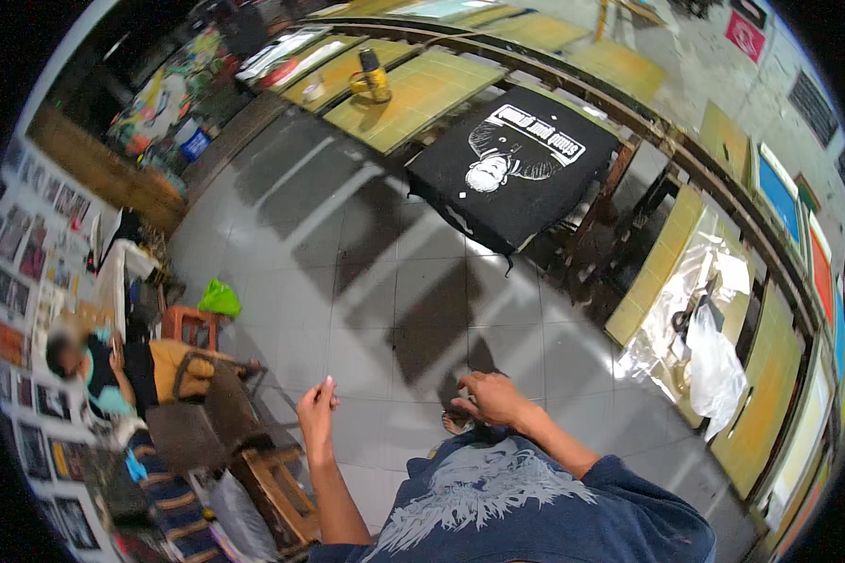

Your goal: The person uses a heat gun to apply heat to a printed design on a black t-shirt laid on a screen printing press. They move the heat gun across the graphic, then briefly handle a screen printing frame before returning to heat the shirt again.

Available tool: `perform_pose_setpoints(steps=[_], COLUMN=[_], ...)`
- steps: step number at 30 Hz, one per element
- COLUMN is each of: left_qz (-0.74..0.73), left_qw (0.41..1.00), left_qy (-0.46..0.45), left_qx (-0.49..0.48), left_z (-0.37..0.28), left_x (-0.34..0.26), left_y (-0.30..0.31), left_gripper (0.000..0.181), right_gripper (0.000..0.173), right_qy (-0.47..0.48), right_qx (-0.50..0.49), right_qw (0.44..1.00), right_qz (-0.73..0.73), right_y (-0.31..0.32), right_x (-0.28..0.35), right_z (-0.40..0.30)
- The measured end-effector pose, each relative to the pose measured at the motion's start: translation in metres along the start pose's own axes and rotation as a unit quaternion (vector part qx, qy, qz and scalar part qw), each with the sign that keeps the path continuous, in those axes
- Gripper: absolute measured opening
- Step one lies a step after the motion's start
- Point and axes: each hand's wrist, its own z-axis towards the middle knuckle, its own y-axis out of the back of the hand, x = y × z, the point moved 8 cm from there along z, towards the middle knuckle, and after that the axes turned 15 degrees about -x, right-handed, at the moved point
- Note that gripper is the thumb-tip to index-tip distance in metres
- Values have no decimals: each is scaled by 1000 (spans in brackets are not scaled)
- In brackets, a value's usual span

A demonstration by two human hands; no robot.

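Observation:
My left hand [317, 406] is raised over the grey tiled floor, its fingers loosely curled, and nothing shows in it. My right hand [491, 398] hovers in front of my body with its fingers bent and apart, holding nothing. Beyond both hands, a black printed T-shirt [528, 190] lies flat on a board of the long printing rack, its white print upside down to me. A yellow and black heat gun [373, 79] stands on a yellowish board [429, 88] to the left of the shirt. Neither hand touches anything.
Clear plastic sheeting and a white plastic bag [713, 366] lie on boards at the right. Framed screens [779, 193] lean along the rack's far side. At the left, a person [105, 366] reclines near chairs, a red stool [189, 325] and a green bag [220, 298].

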Motion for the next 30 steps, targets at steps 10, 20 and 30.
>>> perform_pose_setpoints(steps=[10, 20, 30], left_qz=[-49, -7, 64], left_qw=[984, 965, 913], left_qy=[-115, -235, -388], left_qx=[125, 117, 105], left_z=[230, 432, 564], left_x=[-187, -316, -350], left_y=[-231, -401, -603], left_gripper=[35, 73, 87], right_gripper=[40, 39, 34], right_qy=[-108, -153, -315], right_qx=[-69, -95, -301], right_qw=[991, 977, 881], right_qz=[45, 115, 182], right_y=[40, 88, 97], right_x=[-58, -51, -47], right_z=[207, 361, 464])
